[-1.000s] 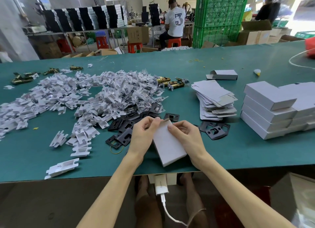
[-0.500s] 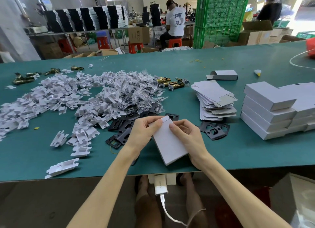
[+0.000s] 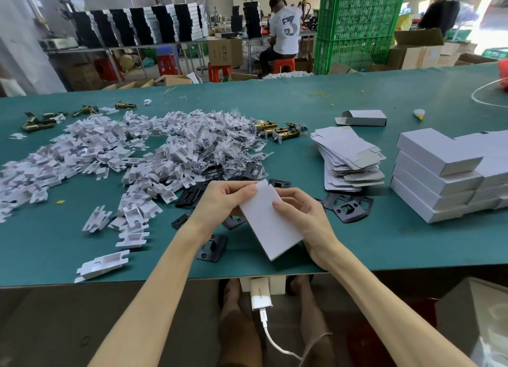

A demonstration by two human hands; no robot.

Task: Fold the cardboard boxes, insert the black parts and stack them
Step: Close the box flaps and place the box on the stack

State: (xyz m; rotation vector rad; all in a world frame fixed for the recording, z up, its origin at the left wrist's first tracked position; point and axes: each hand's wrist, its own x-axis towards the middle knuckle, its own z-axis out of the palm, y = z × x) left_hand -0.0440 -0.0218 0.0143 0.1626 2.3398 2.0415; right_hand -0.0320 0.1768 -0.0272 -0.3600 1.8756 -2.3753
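I hold a white folded cardboard box (image 3: 270,226) tilted above the near edge of the green table (image 3: 384,245). My left hand (image 3: 222,199) grips its far left corner, and my right hand (image 3: 299,215) curls round its right side with the thumb on top. Black metal plates (image 3: 213,247) lie under and around my hands, with more (image 3: 347,206) to the right. A stack of flat unfolded boxes (image 3: 349,158) sits right of centre. Finished closed boxes (image 3: 437,174) are stacked at the far right.
A big heap of white plastic inserts and small bagged parts (image 3: 154,152) covers the table's left half. Brass latches (image 3: 277,130) lie behind it. One half-folded box (image 3: 362,117) lies further back. A seated person (image 3: 283,34) and green crates (image 3: 357,23) are beyond the table.
Both hands have lifted the box's far end a little and tilted it; the end flap that stood open a second ago now looks closed.
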